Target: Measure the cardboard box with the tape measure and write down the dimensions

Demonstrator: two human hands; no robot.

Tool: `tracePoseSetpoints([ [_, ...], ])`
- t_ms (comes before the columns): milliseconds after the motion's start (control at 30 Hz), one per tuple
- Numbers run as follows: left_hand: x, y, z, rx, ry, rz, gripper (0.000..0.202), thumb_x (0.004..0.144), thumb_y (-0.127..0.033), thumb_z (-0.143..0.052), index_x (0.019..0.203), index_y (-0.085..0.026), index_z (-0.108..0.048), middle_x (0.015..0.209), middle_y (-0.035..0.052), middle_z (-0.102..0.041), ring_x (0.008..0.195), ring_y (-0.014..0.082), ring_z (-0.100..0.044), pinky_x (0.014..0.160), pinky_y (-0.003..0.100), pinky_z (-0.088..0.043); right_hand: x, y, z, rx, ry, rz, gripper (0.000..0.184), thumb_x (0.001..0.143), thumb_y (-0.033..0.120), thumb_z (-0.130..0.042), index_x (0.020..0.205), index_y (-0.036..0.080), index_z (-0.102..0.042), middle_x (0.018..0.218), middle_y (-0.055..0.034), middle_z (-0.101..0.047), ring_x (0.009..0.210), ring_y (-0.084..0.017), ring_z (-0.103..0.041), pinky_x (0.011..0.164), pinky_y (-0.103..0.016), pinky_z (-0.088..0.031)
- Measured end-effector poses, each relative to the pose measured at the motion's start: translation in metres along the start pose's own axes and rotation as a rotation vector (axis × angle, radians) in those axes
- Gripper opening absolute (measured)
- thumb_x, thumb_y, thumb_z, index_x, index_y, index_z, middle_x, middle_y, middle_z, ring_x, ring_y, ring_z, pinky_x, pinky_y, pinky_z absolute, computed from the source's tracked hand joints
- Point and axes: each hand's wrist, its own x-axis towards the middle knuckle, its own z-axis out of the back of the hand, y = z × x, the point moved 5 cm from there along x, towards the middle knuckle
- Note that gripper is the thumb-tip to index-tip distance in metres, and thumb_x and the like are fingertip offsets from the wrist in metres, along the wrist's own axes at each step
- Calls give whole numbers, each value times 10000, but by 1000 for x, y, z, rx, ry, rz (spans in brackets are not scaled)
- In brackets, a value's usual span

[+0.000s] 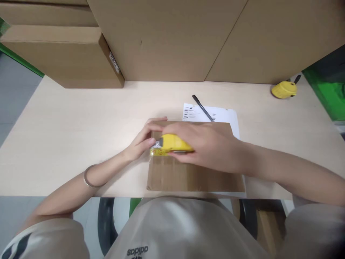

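A flat brown cardboard box lies on the table in front of me. Its left end is under my left hand, with the fingers stretched over the edge and the thumb at the nose of a yellow tool. My right hand is wrapped round this yellow tool, which has a dark nose pointing left and rests at the box top. Blur hides what kind of tool it is. Close below its nose, a yellow strip with printed marks shows at the box's left edge.
Behind the box, a dark pen lies across a white sheet with handwritten marks, partly under the box. Large cardboard boxes line the back; a smaller box stands at left. A yellow and black object sits at back right.
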Motion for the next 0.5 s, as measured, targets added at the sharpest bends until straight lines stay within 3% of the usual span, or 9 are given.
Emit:
tracePoseSetpoints([
  [67, 1, 0, 2, 34, 8, -5, 390, 1039, -573, -618, 1326, -329, -721, 1579, 91, -605, 1544, 337, -506, 1282, 573, -411, -27, -20, 12, 23, -29, -125, 386, 949, 349, -720, 1325, 289, -656, 1175, -7, -811, 891, -204, -752, 686, -300, -482],
  [200, 1, -2, 1, 18, 16, -12, 357, 1056, -537, -598, 1340, -349, -705, 1573, 85, -603, 1518, 321, -527, 1231, 566, -457, -98, -58, 39, 70, -151, -265, 311, 934, 454, -778, 1204, 318, -705, 1057, -3, -809, 789, -202, -739, 667, -334, -541],
  [300, 2, -2, 1, 31, 13, -20, 367, 1045, -551, -610, 1342, -356, -701, 1561, 82, -621, 1499, 327, -545, 1221, 577, -463, -141, -77, 52, 61, -243, -373, 297, 890, 372, -825, 1167, 357, -721, 1057, -22, -804, 804, -233, -740, 675, -368, -579],
  [400, 2, -1, 2, 23, 4, -36, 377, 1040, -560, -611, 1342, -352, -696, 1555, 80, -629, 1477, 322, -564, 1200, 559, -482, -158, -85, 50, 98, -270, -434, 349, 860, 282, -827, 1173, 387, -713, 1102, -34, -806, 874, -265, -762, 743, -405, -624],
  [500, 2, -1, 2, 29, -8, -44, 382, 1039, -577, -604, 1327, -343, -698, 1536, 85, -639, 1456, 325, -582, 1181, 555, -500, -158, -86, 42, 170, -306, -435, 331, 855, 362, -841, 1154, 390, -700, 1097, -13, -800, 899, -277, -767, 778, -443, -642],
])
